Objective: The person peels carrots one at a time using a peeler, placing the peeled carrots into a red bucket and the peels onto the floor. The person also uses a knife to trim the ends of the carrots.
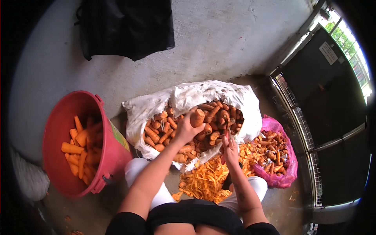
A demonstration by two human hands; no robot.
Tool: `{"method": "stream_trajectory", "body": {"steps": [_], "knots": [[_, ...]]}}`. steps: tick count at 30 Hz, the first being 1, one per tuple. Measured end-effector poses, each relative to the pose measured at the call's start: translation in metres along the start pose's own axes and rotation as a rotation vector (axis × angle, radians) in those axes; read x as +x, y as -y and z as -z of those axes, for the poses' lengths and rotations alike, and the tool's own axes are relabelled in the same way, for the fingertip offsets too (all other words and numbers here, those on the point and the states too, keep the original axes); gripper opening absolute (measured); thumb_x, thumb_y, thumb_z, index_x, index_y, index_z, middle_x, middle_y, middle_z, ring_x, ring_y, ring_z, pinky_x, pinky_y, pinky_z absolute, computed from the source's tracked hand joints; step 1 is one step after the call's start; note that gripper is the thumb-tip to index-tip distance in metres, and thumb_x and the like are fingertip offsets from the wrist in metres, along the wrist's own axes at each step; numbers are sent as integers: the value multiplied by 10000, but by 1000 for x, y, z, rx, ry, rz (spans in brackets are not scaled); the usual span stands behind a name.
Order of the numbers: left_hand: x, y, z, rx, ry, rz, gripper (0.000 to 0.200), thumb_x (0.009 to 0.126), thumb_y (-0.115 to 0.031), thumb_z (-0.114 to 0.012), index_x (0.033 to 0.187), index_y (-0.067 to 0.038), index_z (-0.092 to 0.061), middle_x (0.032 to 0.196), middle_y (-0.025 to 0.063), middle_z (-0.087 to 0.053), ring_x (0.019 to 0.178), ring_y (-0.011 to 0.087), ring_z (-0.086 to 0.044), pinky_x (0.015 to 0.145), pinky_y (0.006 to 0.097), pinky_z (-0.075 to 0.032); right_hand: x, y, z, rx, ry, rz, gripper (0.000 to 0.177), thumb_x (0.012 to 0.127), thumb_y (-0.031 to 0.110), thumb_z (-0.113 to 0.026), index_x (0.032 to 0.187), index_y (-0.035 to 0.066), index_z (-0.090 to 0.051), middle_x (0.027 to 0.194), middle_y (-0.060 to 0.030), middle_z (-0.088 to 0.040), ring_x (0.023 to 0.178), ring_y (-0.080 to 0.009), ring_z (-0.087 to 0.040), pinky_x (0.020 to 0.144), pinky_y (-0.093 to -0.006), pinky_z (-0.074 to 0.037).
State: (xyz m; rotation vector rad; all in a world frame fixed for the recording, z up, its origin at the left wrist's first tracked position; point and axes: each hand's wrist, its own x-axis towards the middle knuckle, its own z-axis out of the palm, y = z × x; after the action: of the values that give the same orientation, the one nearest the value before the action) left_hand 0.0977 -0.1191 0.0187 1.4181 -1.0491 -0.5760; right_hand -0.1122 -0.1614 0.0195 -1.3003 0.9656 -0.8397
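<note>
My left hand (188, 129) is closed around a thick unpeeled carrot (199, 116), its cut end facing up. Just to the right, my right hand (230, 148) grips a slim red-handled blade (227, 124); whether it is a knife or a peeler is hard to make out. Both hands are over a large white sack (192, 94), open and full of unpeeled carrots (154, 133). Beneath my right forearm, between the knees, lies a heap of orange peelings (204, 180).
A red bucket (70, 101) with peeled carrots (72, 148) stands at left. On the right lies a pink plastic bag (288, 178) with carrot ends and scraps. Behind are a pale wall (219, 43) and a hanging black cloth (127, 29); a dark gate (319, 94) bounds the right.
</note>
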Motion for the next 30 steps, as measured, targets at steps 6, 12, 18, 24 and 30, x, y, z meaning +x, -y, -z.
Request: {"method": "stream_trajectory", "body": {"steps": [6, 12, 18, 24, 30], "knots": [[-24, -22, 4, 431, 367, 165, 721, 693, -429, -783, 1233, -32, -516, 1124, 186, -628, 1043, 308, -613, 883, 398, -487, -27, -3, 41, -175, 13, -72, 460, 970, 423, -485, 1007, -6, -646, 569, 49, -385, 476, -57, -326, 450, -238, -249], [-32, -10, -7, 555, 348, 125, 570, 666, -395, -757, 1081, -56, -562, 1002, 190, -650, 956, 340, -627, 812, 428, -489, -24, -10, 4, -108, 130, 31, 461, 980, 362, -486, 626, 68, -478, 526, 43, -417, 474, -64, -379, 444, -258, -277], [-19, 2, -3, 407, 428, 211, 682, 616, -348, -822, 1147, -8, -561, 1073, 218, -635, 1018, 327, -614, 863, 400, -477, -25, -25, 4, -349, 97, 80, 480, 967, 370, -497, 671, -7, -530, 529, -20, -468, 497, -112, -454, 470, -298, -346], [-16, -4, -2, 483, 469, 136, 597, 624, -255, -784, 1102, 24, -560, 1045, 222, -628, 1009, 337, -608, 848, 398, -480, -28, -17, -2, -456, 95, 41, 519, 964, 409, -489, 670, -9, -578, 504, -32, -467, 487, -114, -456, 466, -303, -351], [-18, -7, 1, 538, 432, 95, 606, 589, -222, -734, 1114, 33, -568, 1045, 242, -619, 1009, 367, -595, 863, 410, -474, -29, -18, -9, -411, 76, -25, 526, 961, 422, -496, 668, -2, -603, 495, -14, -456, 479, -99, -446, 456, -297, -341]]}}
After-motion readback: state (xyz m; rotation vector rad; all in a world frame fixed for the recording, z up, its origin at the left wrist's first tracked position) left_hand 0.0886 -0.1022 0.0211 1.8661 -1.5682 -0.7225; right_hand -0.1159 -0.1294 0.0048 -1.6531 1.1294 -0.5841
